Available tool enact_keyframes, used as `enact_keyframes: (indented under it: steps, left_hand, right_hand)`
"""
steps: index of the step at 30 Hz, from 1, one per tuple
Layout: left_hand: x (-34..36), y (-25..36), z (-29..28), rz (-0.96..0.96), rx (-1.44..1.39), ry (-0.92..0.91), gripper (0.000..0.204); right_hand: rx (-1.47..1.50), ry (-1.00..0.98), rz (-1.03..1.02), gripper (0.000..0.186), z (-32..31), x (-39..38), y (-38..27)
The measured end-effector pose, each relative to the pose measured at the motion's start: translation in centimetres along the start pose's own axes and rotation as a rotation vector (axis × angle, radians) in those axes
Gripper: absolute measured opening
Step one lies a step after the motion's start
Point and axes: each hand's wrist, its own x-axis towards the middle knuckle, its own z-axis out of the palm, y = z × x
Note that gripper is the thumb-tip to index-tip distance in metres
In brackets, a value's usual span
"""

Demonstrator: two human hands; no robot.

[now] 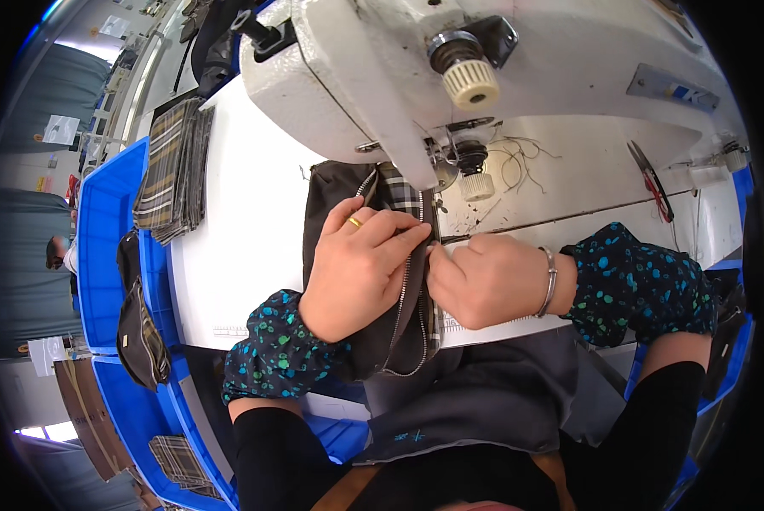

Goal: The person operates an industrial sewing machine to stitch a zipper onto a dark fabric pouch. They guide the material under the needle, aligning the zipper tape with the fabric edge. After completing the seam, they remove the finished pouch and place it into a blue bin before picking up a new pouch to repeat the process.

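A dark brown fabric piece (pixel 331 196) with plaid lining and metal zippers lies on the white sewing table under the head of a white sewing machine (pixel 331 60). My left hand (pixel 356 272), with a gold ring, presses and grips the zipper edge near the middle of the piece. My right hand (pixel 488 281), wearing a bracelet, pinches the right edge of the same piece, close beside my left fingertips. The tips of the right fingers are partly hidden.
Blue bins (pixel 97 238) stand at left with plaid panels and dark zippered pieces; a stack of plaid fabric (pixel 169 170) sits at the table's upper left. Red-handled scissors (pixel 652 187) and loose threads lie at right. A person (pixel 62 254) is at far left.
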Motion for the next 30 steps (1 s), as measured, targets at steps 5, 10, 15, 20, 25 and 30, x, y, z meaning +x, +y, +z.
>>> enact_keyframes:
  steps: [5,10,15,20,25,30]
  left_hand:
    - [-0.1,0.9,0.9,-0.031,0.007,-0.001,0.037]
    - [0.1,1.0,1.0,-0.032,0.041,-0.018,0.039]
    - [1.2,-0.3,1.6,-0.047,0.034,0.016,0.031]
    - [2.7,-1.9,2.0,-0.042,0.015,0.083,0.028]
    - [2.1,-1.9,1.1,-0.034,0.02,0.014,0.026]
    - [0.6,-0.2,-0.2,0.03,0.064,-0.054,0.022]
  right_hand:
    - [0.073,-0.018,-0.045,0.02,-0.1,-0.3,-0.6]
    - [0.084,-0.034,0.006,0.02,-0.1,-0.4,-0.7]
    - [0.067,-0.046,0.052,0.021,0.4,-0.4,0.8]
    - [0.044,-0.118,0.144,0.02,0.5,-0.3,1.9]
    - [-0.008,-0.092,0.121,0.021,-0.2,0.1,0.8]
    - [0.026,-0.128,-0.009,0.025,-1.4,0.2,-0.8]
